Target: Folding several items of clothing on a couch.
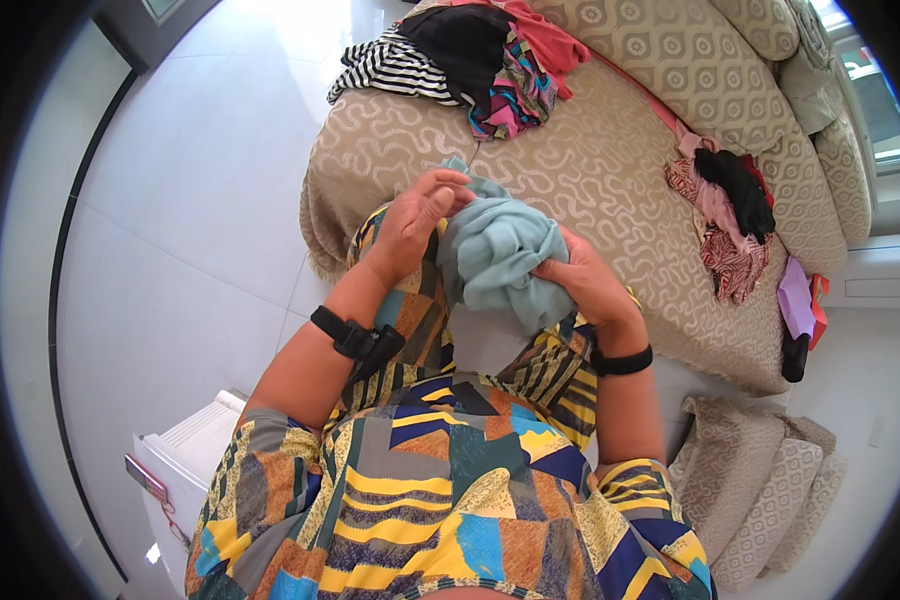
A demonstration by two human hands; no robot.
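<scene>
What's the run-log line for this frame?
left hand: gripping teal cloth | right hand: gripping same cloth, bunched | behind: beige sofa, clothes pile

This is a room in a home: a big soft beige sofa (610, 170) with cushions (760, 490), piles of clothes (470, 60) on it, a shiny white tile floor (200, 200), a window (880, 110) nearby

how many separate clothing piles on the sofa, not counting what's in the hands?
2. One pile with a striped piece at the sofa's far left end; another pile of patterned and black pieces toward the right. More may hide under them.
</scene>
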